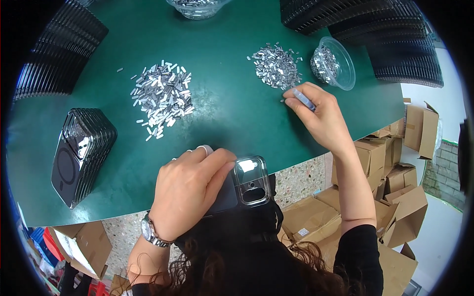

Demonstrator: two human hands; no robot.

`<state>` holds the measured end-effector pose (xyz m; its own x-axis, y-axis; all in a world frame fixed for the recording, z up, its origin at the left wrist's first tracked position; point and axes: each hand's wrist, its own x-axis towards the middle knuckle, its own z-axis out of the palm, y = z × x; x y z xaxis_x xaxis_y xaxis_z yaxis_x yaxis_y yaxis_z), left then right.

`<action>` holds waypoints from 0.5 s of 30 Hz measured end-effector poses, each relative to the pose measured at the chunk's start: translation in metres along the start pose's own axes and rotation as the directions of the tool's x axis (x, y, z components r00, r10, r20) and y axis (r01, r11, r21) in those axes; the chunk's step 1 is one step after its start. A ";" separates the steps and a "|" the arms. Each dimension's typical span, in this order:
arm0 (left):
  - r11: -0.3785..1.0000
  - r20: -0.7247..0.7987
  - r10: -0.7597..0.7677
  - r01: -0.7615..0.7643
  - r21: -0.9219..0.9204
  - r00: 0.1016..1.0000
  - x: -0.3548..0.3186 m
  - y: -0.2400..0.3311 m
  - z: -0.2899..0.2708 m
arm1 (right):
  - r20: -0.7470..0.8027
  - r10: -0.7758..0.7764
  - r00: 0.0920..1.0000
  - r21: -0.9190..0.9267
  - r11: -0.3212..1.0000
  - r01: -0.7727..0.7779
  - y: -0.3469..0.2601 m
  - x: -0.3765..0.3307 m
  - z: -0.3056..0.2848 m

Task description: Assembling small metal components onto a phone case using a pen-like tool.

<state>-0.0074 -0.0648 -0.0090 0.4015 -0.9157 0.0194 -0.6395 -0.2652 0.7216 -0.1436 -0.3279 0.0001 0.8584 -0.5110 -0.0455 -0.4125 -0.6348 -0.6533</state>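
Observation:
At the table's near edge my left hand (190,180) is closed on a dark phone case (252,180), its thumb and forefinger against the case's side. The case has a clear rim and a large camera opening. Part of it is hidden under the hand. My right hand (318,113) pinches a short, pale pen-like tool (304,99). Its fingertips are at the near edge of a pile of tiny silver metal pieces (278,65). A larger pile of longer silver metal strips (163,96) lies to the left, beyond my left hand.
A stack of phone cases (81,158) stands at the left. Black stacked trays (61,47) rise at the far left, with more trays (365,24) at far right. A clear tub (340,64) holds metal pieces; another bowl (197,10) sits at the back. Cardboard boxes (316,219) cover the floor right.

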 end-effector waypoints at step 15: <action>0.998 0.069 -0.064 0.065 -0.013 0.996 0.006 -0.001 -0.003 | 0.172 -0.167 0.971 -0.026 0.984 0.174 -0.022 0.002 0.001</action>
<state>-0.0025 -0.0689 -0.0072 0.3950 -0.9157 -0.0745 -0.6040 -0.3199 0.7300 -0.1324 -0.3148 0.0136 0.9546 -0.2906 -0.0651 -0.2649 -0.7287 -0.6315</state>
